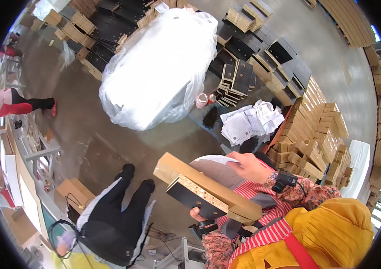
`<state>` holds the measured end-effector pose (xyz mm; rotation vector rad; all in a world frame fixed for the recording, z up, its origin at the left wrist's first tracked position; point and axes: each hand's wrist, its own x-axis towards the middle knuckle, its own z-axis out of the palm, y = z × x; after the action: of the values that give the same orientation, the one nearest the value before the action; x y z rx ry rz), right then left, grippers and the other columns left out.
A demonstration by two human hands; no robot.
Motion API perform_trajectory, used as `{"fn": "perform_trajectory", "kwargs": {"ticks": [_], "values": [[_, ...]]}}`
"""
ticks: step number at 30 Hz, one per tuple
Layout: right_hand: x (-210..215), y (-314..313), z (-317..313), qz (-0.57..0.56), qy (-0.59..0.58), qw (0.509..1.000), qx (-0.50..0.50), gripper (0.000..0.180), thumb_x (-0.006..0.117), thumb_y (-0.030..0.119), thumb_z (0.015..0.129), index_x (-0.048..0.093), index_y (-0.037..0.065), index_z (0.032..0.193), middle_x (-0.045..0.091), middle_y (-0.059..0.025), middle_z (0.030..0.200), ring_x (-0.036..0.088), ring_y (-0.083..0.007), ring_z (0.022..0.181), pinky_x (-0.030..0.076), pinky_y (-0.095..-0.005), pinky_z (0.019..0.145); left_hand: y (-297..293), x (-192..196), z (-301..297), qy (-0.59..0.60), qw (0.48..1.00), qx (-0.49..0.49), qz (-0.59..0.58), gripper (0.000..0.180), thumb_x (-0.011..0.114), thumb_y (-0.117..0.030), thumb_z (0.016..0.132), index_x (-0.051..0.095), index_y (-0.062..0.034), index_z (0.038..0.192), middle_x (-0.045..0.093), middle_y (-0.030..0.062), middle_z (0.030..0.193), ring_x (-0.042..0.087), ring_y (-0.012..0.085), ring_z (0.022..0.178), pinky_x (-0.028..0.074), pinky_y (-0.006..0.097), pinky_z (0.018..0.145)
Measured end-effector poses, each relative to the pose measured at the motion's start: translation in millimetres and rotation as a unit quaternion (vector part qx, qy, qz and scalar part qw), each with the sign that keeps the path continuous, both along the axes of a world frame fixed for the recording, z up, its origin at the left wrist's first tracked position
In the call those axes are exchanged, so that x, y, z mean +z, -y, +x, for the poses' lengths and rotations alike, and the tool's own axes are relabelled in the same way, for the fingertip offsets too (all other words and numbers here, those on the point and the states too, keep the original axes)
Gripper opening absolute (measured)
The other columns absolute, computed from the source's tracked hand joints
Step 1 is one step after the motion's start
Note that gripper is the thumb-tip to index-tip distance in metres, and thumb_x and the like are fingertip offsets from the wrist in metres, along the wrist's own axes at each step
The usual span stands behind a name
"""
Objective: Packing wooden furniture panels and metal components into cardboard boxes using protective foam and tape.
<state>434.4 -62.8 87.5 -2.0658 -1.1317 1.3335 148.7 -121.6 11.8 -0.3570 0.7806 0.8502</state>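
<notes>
My left hand [195, 214] grips a black particleboard panel [195, 197] from its near side, thumb on the dark face. Small holes show in the panel's face and its raw chipboard edge. A long brown cardboard box [208, 181] lies against the panel, its far end tilted up to the left; the fingers beneath are hidden. Beyond the box, my right hand [251, 167] is apart from it, its fingers curled together at a white edge [217, 158] over grey cloth; what they hold is unclear. Both wrists wear black devices over floral sleeves.
A plastic-wrapped white bundle [159, 67] stands ahead. Papers [251, 122] lie near stacked black panels [239, 76]. Cardboard boxes [307, 130] are piled at right. A person in black trousers [114, 219] is at lower left, beside a workbench [31, 197]. Cables [161, 235] lie on the floor.
</notes>
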Motion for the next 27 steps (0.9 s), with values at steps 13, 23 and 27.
{"fn": "perform_trajectory", "kwargs": {"ticks": [13,23,27], "values": [[26.9,-29.0,-24.8,-0.006,-0.415,0.903,-0.107,0.033,0.064,0.011,0.1,0.058,-0.001,0.13,0.07,-0.0076,0.109,0.063,-0.0098,0.102,0.052,-0.0286,0.088,-54.2,22.4,-15.1,-0.063,0.984,0.093,0.139,0.079,0.066,-0.036,0.074,0.048,0.001,0.142,0.064,0.0199,0.13,0.068,0.0355,0.108,0.058,0.048,0.093],[-213.2,140.6,124.5,-0.001,0.005,0.986,-0.165,0.02,0.061,0.018,0.092,0.07,0.001,0.093,0.07,-0.0069,0.077,0.066,-0.0151,0.072,0.052,-0.0325,0.065,-67.8,8.0,-14.1,-0.206,0.935,0.215,0.195,0.078,0.063,-0.064,0.082,0.055,-0.0081,0.136,0.065,0.007,0.125,0.063,0.0257,0.114,0.053,0.044,0.094],[-340.4,260.3,198.4,-0.265,0.105,0.945,0.164,0.024,0.06,0.03,0.081,0.07,0.008,0.081,0.06,-0.0079,0.063,0.06,-0.0218,0.056,0.045,-0.0401,0.052,-92.4,32.2,5.7,-0.16,0.928,0.229,0.245,0.073,0.062,-0.059,0.086,0.055,-0.0087,0.137,0.065,0.0059,0.125,0.063,0.0261,0.114,0.052,0.044,0.097]]}}
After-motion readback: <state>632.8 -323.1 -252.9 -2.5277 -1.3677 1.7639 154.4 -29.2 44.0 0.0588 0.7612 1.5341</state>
